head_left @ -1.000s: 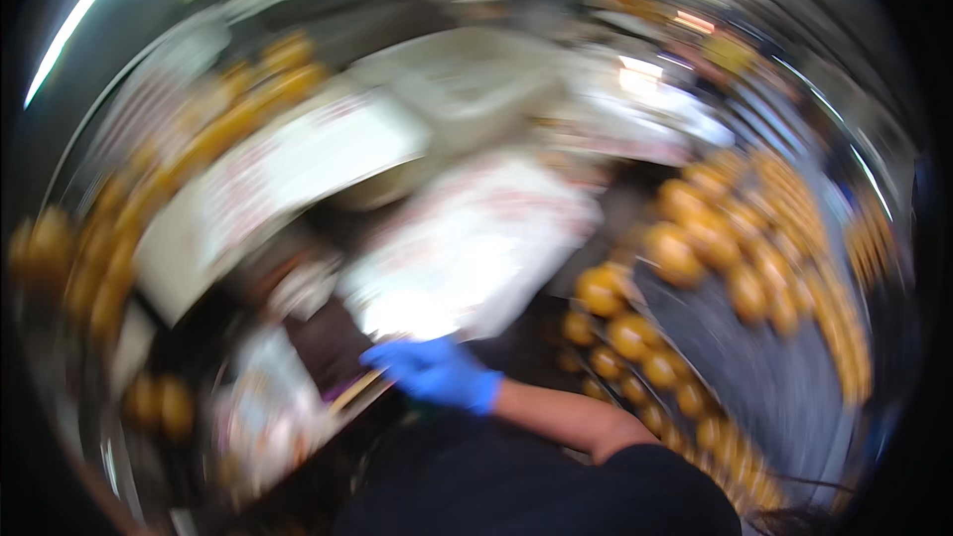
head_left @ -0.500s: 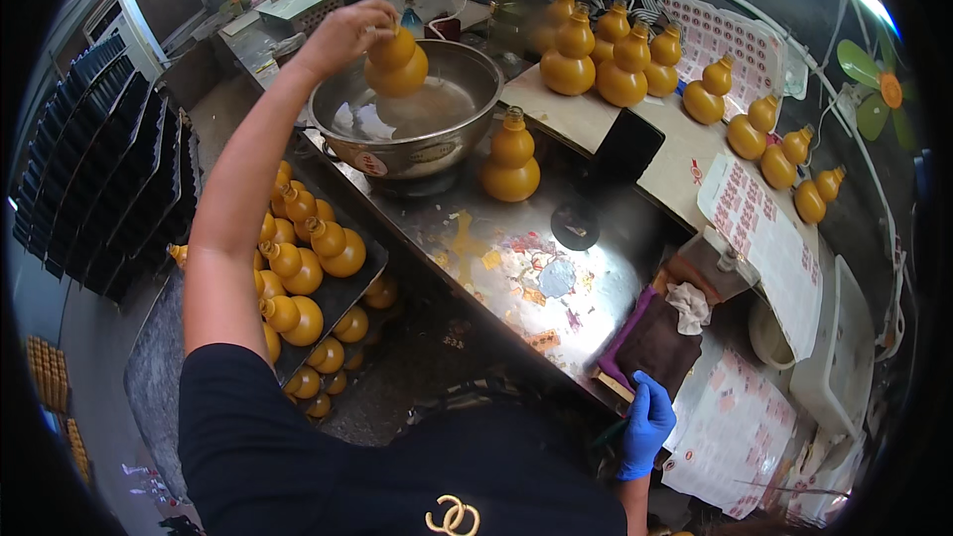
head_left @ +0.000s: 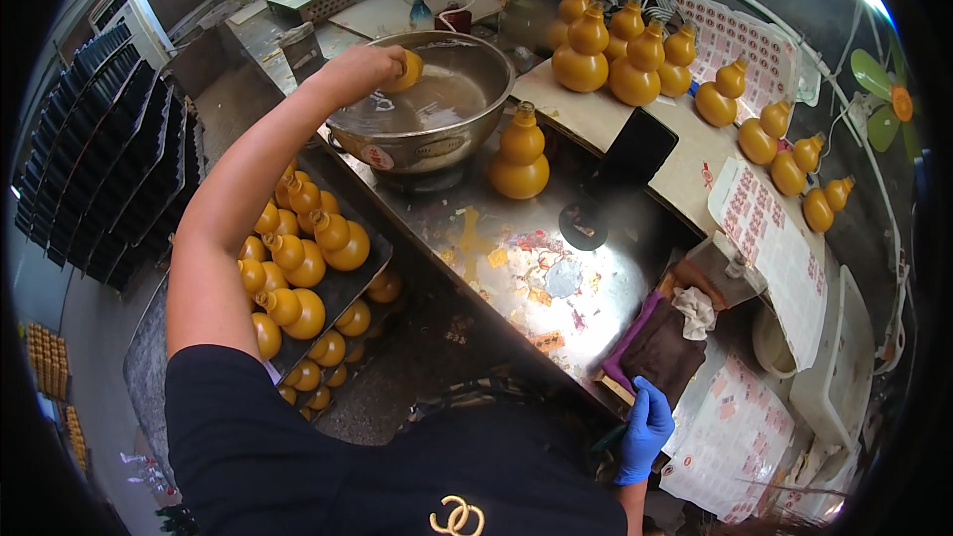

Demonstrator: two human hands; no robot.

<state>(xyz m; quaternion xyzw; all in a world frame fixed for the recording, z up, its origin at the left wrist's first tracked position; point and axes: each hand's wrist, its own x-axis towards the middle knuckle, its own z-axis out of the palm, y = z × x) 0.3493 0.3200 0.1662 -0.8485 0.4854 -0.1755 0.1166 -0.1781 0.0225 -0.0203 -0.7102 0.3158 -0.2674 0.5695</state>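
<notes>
Over the far left of the table, my bare left hand (head_left: pixel 367 71) grips a yellow-brown gourd-shaped bottle (head_left: pixel 407 72). The bottle is tipped down into a steel basin (head_left: pixel 422 152) of cloudy water, and my fingers hide its neck. Another gourd bottle (head_left: pixel 519 161) stands upright on the metal table, just right of the basin. My right hand (head_left: pixel 647 431), in a blue glove, is low at the right beside a folded dark brown cloth (head_left: pixel 667 349). Its fingers are bent together; what they hold, if anything, is hidden.
Several gourd bottles (head_left: pixel 635 69) line the raised board at the back right, beside a dark phone-like slab (head_left: pixel 637 144). More bottles fill a tray (head_left: pixel 342 323) at left below the table. Printed sticker sheets (head_left: pixel 769 228) and a white bin (head_left: pixel 839 337) are at right.
My left hand has lowered the gourd bottle from above the basin down to the water and tipped it. The right hand stays almost where it was.
</notes>
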